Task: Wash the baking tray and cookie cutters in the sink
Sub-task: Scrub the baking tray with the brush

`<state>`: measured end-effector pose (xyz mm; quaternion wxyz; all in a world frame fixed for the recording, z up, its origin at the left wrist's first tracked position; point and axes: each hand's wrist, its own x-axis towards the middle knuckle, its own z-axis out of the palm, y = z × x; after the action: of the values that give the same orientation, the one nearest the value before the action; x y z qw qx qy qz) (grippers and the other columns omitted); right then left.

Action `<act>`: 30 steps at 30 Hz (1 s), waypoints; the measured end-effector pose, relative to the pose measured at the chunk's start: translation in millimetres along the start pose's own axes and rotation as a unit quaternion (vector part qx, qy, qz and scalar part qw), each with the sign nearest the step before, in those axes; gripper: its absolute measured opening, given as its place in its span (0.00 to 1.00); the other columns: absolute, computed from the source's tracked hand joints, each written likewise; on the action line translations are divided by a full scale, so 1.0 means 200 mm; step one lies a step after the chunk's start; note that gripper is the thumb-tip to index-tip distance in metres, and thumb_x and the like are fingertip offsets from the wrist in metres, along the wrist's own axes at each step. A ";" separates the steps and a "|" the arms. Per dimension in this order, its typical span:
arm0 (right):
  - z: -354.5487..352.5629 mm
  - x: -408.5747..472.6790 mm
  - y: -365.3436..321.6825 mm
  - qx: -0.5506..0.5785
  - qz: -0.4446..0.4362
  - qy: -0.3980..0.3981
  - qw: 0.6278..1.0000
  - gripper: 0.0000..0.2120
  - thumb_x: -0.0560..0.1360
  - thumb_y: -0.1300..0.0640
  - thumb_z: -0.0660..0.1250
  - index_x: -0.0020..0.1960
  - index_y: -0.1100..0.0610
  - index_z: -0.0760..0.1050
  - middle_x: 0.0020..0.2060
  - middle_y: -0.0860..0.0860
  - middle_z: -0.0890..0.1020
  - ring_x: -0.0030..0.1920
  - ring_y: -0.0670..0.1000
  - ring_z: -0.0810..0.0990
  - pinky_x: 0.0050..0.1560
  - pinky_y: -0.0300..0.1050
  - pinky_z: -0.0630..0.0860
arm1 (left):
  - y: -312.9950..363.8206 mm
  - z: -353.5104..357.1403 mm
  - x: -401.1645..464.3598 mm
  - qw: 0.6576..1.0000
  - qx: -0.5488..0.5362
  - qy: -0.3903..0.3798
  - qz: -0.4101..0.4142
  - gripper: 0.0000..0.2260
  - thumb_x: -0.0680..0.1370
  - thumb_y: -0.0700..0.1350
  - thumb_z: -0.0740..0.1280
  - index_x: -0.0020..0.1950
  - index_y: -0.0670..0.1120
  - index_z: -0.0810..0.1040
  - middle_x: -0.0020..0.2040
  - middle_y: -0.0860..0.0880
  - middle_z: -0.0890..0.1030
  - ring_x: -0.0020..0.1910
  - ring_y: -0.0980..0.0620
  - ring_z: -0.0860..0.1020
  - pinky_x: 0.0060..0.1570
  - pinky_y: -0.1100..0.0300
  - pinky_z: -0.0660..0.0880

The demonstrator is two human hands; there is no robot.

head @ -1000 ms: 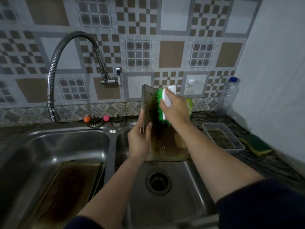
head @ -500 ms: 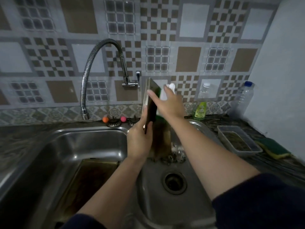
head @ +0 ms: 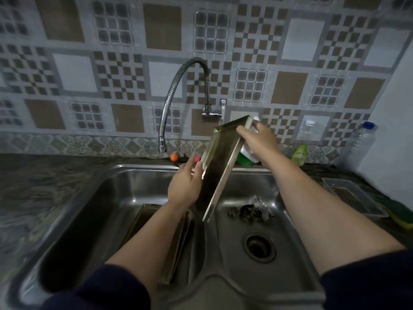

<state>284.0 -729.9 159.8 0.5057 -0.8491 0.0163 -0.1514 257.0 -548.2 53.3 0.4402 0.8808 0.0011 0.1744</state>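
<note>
Double steel sink, two basins. Near left basin: a second tray leans on edge against the divider, dark with residue, probably parked there awaiting its turn. Right basin: drain near; just beyond it a small cluster of metal pieces on the basin floor, likely the cookie cutters, too blurred to confirm.

Above the divider, the baking tray is held tilted, near corner low, far end high, inner face turned left. The tilt would let water run down into the sink.

Left hand holds the tray's left rim, fingers curled over the edge, steadying it. Right hand is at the far right rim, index finger extended over the edge while the other fingers grip a white-handled brush, its green bristles behind the tray.

Farther: faucet arched on the wall, spout to the left of the tray, no water visible. Far right counter: green soap pouch, clear bottle, plastic tub, sponge.
</note>
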 end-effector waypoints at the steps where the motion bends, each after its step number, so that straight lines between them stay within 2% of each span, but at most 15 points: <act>1: 0.03 -0.03 0.02 0.016 0.006 -0.012 1.000 0.26 0.69 0.39 0.64 0.64 0.49 0.73 0.57 0.48 0.79 0.56 0.52 0.77 0.60 0.51 0.73 | -0.09 -0.02 0.01 0.999 0.013 -0.033 -0.025 0.23 0.81 0.59 0.50 0.77 0.58 0.56 0.72 0.46 0.69 0.70 0.43 0.67 0.67 0.51 0.64; 3: 0.11 -0.07 0.06 0.069 0.020 -0.029 0.997 0.22 0.70 0.42 0.65 0.62 0.49 0.75 0.54 0.48 0.81 0.53 0.50 0.79 0.59 0.50 0.74 | -0.23 -0.06 0.01 0.995 0.016 -0.076 -0.066 0.27 0.80 0.63 0.50 0.77 0.60 0.49 0.74 0.43 0.65 0.72 0.40 0.63 0.71 0.47 0.60; 6: 0.23 -0.11 0.12 0.110 0.036 -0.046 0.992 0.22 0.72 0.46 0.66 0.65 0.50 0.74 0.58 0.49 0.81 0.55 0.49 0.79 0.59 0.49 0.74 | -0.36 -0.12 -0.05 0.991 -0.025 -0.086 -0.095 0.28 0.79 0.63 0.54 0.77 0.63 0.47 0.72 0.46 0.70 0.70 0.43 0.68 0.68 0.50 0.65; 9: 0.32 -0.14 0.15 0.073 0.021 -0.047 0.996 0.27 0.73 0.42 0.67 0.69 0.49 0.71 0.63 0.44 0.73 0.62 0.47 0.72 0.61 0.44 0.69 | -0.46 -0.16 -0.10 0.992 -0.027 -0.071 -0.100 0.26 0.80 0.61 0.57 0.76 0.64 0.52 0.70 0.51 0.72 0.68 0.47 0.71 0.66 0.52 0.68; 13: 0.40 -0.16 0.18 0.021 0.007 -0.045 0.999 0.34 0.68 0.35 0.70 0.71 0.43 0.68 0.72 0.45 0.67 0.71 0.50 0.66 0.65 0.46 0.65 | -0.62 -0.23 -0.13 0.986 0.025 -0.042 -0.160 0.27 0.79 0.61 0.56 0.77 0.63 0.49 0.70 0.47 0.72 0.67 0.44 0.72 0.60 0.53 0.69; 18: 0.49 -0.17 0.23 -0.048 -0.012 -0.059 0.997 0.37 0.67 0.39 0.74 0.73 0.41 0.65 0.71 0.51 0.67 0.69 0.53 0.67 0.56 0.42 0.66 | -0.86 -0.30 -0.19 0.966 0.073 -0.087 -0.230 0.36 0.73 0.70 0.57 0.75 0.66 0.41 0.68 0.46 0.72 0.62 0.43 0.74 0.59 0.48 0.73; 22: 0.54 -0.18 0.33 -0.068 -0.004 -0.073 0.995 0.37 0.67 0.41 0.75 0.73 0.41 0.65 0.71 0.51 0.67 0.69 0.54 0.68 0.56 0.43 0.68 | -0.96 -0.26 -0.24 0.940 0.163 -0.129 -0.272 0.42 0.73 0.68 0.61 0.76 0.62 0.37 0.65 0.43 0.71 0.58 0.42 0.75 0.51 0.51 0.73; 30: 0.55 -0.20 0.52 -0.087 0.022 -0.069 0.994 0.37 0.65 0.43 0.76 0.71 0.42 0.67 0.70 0.52 0.69 0.68 0.53 0.69 0.64 0.48 0.70 | -1.06 -0.16 -0.28 0.897 0.245 -0.180 -0.322 0.47 0.71 0.68 0.65 0.76 0.60 0.36 0.66 0.43 0.68 0.61 0.43 0.73 0.47 0.53 0.72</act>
<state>288.3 -680.0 10.7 0.4331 -0.8978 0.0134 -0.0791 227.7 -402.3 -110.7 0.2355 0.9284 0.2485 -0.1443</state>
